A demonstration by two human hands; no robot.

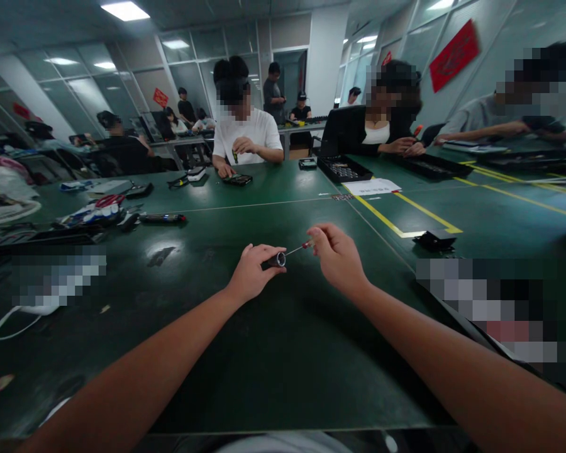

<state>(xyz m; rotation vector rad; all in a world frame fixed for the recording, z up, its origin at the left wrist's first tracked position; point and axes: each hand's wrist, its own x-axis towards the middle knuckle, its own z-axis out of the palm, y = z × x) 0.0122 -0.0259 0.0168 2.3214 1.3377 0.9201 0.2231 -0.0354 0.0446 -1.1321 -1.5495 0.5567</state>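
Steadying a short dark tube (278, 259) over the green table (264, 377), our left hand (252, 274) has thumb and fingers closed around it, its open ring end showing. If that pinch loosens, the tube could roll or drop. Just right of it, the thin shaft of a screwdriver (306, 244) meets the ring or stops just short; we cannot tell which. Pushing at such a slant might make the tip skid toward our left fingers or scratch the ring. Our right hand (337, 255) grips the reddish handle by its fingertips, so the tool could twist under load. We can read no brand on either piece. Beyond and right of the grip, a white sheet (372, 187) carries print too blurred to read; farther right, a large red wall hanging (455, 56) has markings we cannot make out.
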